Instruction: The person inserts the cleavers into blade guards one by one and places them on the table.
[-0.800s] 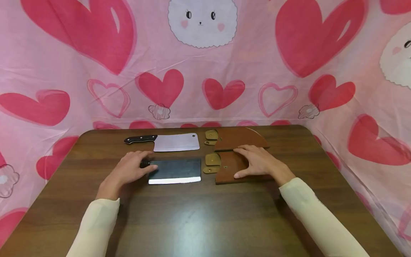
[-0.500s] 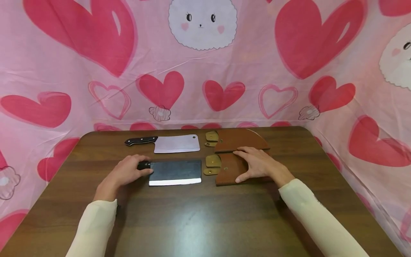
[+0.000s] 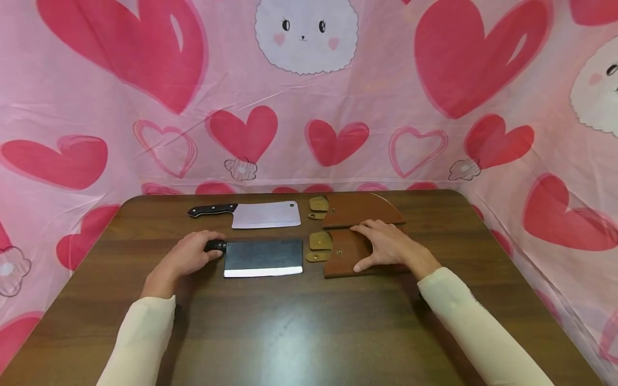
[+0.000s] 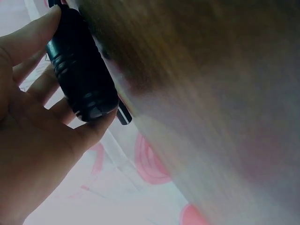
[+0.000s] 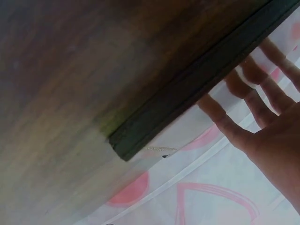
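The left hand curls its fingers round the black ribbed handle of the dark-bladed rectangular cleaver, which lies flat on the brown wooden table with its bright edge toward the near side (in the left wrist view the thumb and fingers wrap the handle's butt end). The right hand lies open, fingers straight and slightly spread, palm down on the near brown leather sheath, just right of the cleaver's blade; its tan snap tabs point left toward the blade. Farther back lie a silver rectangular cleaver with a black riveted handle and, to its right, a second brown leather sheath, touching the near one.
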Demonstrator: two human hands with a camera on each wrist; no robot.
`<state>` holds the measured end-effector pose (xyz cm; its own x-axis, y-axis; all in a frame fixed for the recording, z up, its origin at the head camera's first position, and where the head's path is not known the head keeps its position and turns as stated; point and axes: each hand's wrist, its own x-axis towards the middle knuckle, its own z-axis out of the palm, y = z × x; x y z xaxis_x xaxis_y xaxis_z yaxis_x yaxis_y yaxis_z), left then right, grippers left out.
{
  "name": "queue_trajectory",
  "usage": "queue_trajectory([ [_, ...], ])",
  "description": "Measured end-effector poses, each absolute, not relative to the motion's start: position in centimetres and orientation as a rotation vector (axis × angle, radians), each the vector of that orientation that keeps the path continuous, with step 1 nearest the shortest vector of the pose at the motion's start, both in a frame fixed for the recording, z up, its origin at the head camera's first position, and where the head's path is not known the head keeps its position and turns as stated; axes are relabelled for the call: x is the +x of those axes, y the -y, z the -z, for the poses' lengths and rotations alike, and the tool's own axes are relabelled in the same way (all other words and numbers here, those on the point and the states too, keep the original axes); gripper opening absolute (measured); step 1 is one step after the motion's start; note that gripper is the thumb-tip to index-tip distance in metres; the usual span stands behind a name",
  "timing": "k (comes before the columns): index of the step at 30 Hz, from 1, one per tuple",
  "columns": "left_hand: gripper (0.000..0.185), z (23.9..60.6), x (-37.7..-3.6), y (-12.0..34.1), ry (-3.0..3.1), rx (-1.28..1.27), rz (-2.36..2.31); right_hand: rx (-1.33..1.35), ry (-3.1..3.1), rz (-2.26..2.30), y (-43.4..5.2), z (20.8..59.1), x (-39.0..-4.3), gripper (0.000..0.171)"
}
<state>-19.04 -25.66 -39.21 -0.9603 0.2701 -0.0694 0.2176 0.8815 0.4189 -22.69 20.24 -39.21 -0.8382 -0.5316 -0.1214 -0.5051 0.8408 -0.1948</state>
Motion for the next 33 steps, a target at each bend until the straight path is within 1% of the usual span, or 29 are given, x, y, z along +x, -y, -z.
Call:
queue_trajectory([
  [7,0.035,39.29,-19.05,25.69,-2.927,0.411,-0.675,-0.801,-2.83,0.235,-20.18,39.45,-22.92,0.108],
  [15,0.031,39.27,-19.2,25.76,-2.946,0.458,-0.668,-0.847,-2.818,0.252,-20.39,39.67,-22.72,0.104],
  [24,0.031,39.03,-19.22,25.74,-2.933,0.456,-0.662,-0.872,-2.768,0.212,-20.59,39.46,-22.68,0.119],
  [28,0.031,39.12,-19.28,25.81,-2.928,0.458,-0.659,-0.864,-2.75,0.196,-20.48,39.33,-22.66,0.12],
  [33,0.031,39.13,-19.27,26.0,-2.927,0.467,-0.688,-0.871,-2.769,0.179,-20.45,39.45,-22.57,0.117],
])
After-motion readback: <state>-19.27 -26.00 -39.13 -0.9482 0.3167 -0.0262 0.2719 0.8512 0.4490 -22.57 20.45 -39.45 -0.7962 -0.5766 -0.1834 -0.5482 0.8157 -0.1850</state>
